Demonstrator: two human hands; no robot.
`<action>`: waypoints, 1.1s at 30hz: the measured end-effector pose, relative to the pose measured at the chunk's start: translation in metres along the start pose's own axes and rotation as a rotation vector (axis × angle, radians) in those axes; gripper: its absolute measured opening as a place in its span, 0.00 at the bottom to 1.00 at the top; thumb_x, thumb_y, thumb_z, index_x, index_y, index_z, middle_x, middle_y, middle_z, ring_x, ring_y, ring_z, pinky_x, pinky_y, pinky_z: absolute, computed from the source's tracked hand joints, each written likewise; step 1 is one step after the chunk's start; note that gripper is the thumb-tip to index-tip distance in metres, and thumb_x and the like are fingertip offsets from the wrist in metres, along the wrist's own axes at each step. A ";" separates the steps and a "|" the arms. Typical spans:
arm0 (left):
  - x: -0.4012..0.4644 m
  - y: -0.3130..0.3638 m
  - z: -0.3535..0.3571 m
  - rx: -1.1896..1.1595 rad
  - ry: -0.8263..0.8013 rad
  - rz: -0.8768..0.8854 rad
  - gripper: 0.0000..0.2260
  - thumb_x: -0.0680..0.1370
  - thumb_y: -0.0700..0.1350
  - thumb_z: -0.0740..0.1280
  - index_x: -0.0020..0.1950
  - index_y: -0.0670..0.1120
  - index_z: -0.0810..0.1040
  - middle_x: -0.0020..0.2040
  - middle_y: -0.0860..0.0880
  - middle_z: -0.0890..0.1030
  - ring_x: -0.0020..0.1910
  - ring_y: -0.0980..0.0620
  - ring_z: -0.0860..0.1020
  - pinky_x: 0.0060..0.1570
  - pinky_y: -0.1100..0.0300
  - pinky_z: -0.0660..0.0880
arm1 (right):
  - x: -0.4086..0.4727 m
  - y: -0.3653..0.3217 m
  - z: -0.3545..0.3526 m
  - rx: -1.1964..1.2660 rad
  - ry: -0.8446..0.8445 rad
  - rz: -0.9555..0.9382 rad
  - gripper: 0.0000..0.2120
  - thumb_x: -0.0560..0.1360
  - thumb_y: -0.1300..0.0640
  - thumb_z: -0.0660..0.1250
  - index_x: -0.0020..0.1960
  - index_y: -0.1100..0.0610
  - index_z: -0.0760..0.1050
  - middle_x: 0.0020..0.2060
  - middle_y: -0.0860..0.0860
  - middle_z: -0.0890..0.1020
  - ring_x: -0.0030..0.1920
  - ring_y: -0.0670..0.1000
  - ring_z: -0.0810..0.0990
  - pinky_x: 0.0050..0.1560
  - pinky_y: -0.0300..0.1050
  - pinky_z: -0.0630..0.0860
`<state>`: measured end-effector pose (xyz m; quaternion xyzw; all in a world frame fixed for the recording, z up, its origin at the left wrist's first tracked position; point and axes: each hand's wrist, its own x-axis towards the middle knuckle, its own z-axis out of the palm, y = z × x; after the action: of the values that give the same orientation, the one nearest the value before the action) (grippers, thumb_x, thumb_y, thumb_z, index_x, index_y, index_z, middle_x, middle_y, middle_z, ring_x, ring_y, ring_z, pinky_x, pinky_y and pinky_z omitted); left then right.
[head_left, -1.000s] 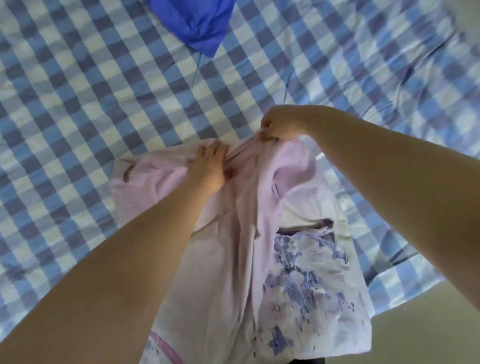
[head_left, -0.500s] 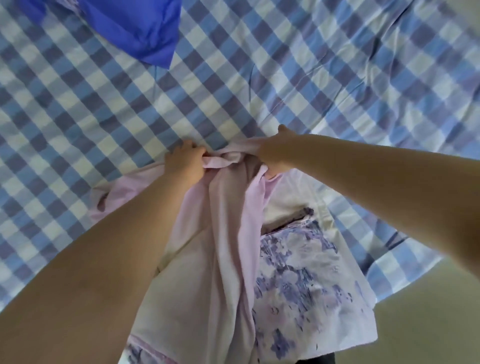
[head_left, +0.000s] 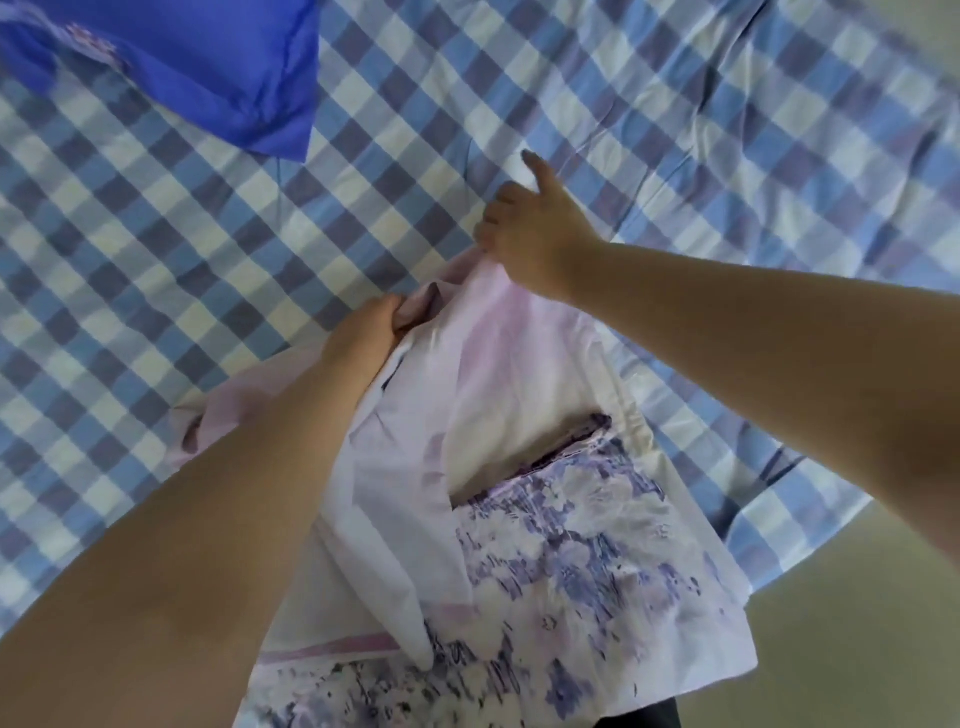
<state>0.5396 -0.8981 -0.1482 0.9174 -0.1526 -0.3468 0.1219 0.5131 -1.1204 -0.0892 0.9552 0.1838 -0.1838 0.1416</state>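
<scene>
Centre frame and on down to the bottom edge: a pink floral garment (head_left: 519, 415), spread over the near side of a blue-and-white checked bedsheet (head_left: 675, 114). Plain pale pink across the upper part, purple flower print over the lower half and out toward the lower right.

Up at the garment's top edge, just above centre: the right grip (head_left: 535, 239), in from the right side of the frame on a bare forearm. Pinched narrow on that top edge, fingers curled onto the cloth. One finger (head_left: 535, 169) poking out straight toward the top of the frame, over the checks.

Lower and to the left, near but not touching: the left grip (head_left: 363, 332), up from the lower left corner on the other bare forearm. Closed round a bunched fold of the pink fabric, back of the hand to the camera, fingertips buried in the cloth and out of sight.

Between the two, a short rumpled run of pink fabric. Left of the left forearm, a loose pink part of the garment lying flat on the bedsheet, a dark opening at its end.

Upper left corner: a bright blue cloth (head_left: 208, 67) on the bedsheet, well apart from the garment and from both grips. Lower right corner: pale greenish floor (head_left: 857, 649), just past the bedsheet's hanging edge.
</scene>
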 end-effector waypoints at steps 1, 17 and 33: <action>0.002 0.000 0.000 -0.071 0.005 0.012 0.15 0.80 0.57 0.57 0.50 0.49 0.76 0.47 0.46 0.80 0.47 0.44 0.77 0.51 0.51 0.73 | 0.003 -0.011 0.000 0.119 0.163 -0.071 0.13 0.67 0.65 0.61 0.47 0.56 0.80 0.39 0.53 0.82 0.44 0.57 0.81 0.59 0.64 0.73; 0.011 -0.022 -0.009 -0.026 -0.079 -0.017 0.10 0.80 0.48 0.60 0.55 0.45 0.76 0.51 0.43 0.80 0.52 0.42 0.77 0.47 0.55 0.68 | -0.001 -0.054 -0.002 0.182 0.239 -0.728 0.13 0.74 0.50 0.64 0.47 0.58 0.81 0.48 0.53 0.81 0.55 0.57 0.75 0.57 0.55 0.72; 0.008 0.005 -0.026 -0.113 0.180 0.092 0.11 0.78 0.55 0.63 0.49 0.48 0.73 0.45 0.51 0.75 0.46 0.47 0.75 0.45 0.53 0.70 | 0.026 0.001 0.008 0.603 -0.201 -0.030 0.17 0.77 0.42 0.60 0.60 0.51 0.74 0.50 0.49 0.75 0.58 0.55 0.73 0.63 0.54 0.63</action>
<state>0.5619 -0.9025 -0.1319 0.9285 -0.1630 -0.2653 0.2025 0.5340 -1.1165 -0.1072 0.9284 0.1203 -0.3254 -0.1334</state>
